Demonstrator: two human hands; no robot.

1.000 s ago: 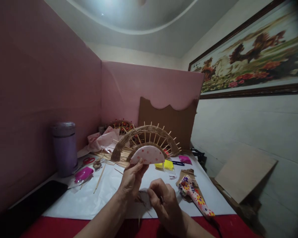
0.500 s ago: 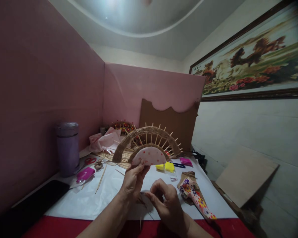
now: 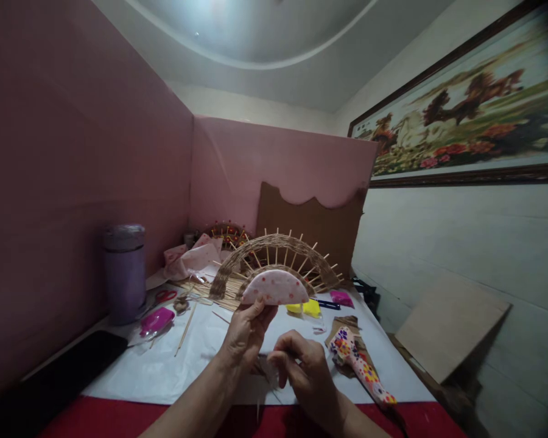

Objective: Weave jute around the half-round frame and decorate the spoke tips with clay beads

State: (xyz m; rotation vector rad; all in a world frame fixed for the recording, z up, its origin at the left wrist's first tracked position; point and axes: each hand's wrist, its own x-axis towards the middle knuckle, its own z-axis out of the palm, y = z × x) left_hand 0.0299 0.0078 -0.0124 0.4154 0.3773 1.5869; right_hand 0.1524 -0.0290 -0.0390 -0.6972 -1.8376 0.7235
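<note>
A person's left hand [image 3: 245,337] holds a half-round woven fan [image 3: 276,248] upright above a white sheet [image 3: 164,371] on the table, thumb and fingertips pinched on the lower edge of its pink dotted centre [image 3: 274,288]. Bare stick ends fan out beyond the brown woven arc. The right hand [image 3: 304,371] sits lower and just beside the left wrist, fingers curled with the thumb meeting the forefinger. Whether it grips one of the thin strands beneath it cannot be made out. On the sheet to the right lies a dotted painted piece [image 3: 358,365], with yellow clay [image 3: 305,307] behind the fan. To the left are a loose skewer [image 3: 185,328], a magenta packet [image 3: 156,319], red scissors [image 3: 164,296] and a purple flask [image 3: 124,274] near the pink wall. A second fan [image 3: 226,231] stands at the back beside a cardboard cut-out [image 3: 310,222]. A framed painting [image 3: 466,121] hangs on the right wall.
</note>
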